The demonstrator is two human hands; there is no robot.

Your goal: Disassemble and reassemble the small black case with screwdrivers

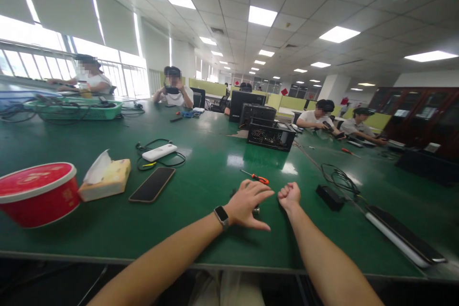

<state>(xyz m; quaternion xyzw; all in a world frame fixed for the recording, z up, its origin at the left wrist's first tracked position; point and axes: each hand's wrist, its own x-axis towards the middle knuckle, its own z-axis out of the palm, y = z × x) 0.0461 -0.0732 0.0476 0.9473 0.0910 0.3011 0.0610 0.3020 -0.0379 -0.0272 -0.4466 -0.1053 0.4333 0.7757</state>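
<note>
Fingers (263, 195) of my left hand (247, 205): spread and slightly curved, thumb well apart, gripping nothing that shows.
Fingers of my right hand (290, 196): clenched in a fist, near my left hand but apart from it; I cannot tell whether anything is inside.
Behind my left hand: a small silvery metal object (256, 210), mostly hidden, seen between thumb and forefinger; I cannot tell whether I touch it.
Just beyond: a thin screwdriver with an orange-and-black handle (256, 177), its shaft pointing left on the glossy green tabletop (201, 229).
Right of my fist: a black boxy adapter (330, 197).
Left wrist: a grey-strapped smartwatch with a black screen (221, 215).
Farther left: a black smartphone with a brown edge (152, 185).
</note>
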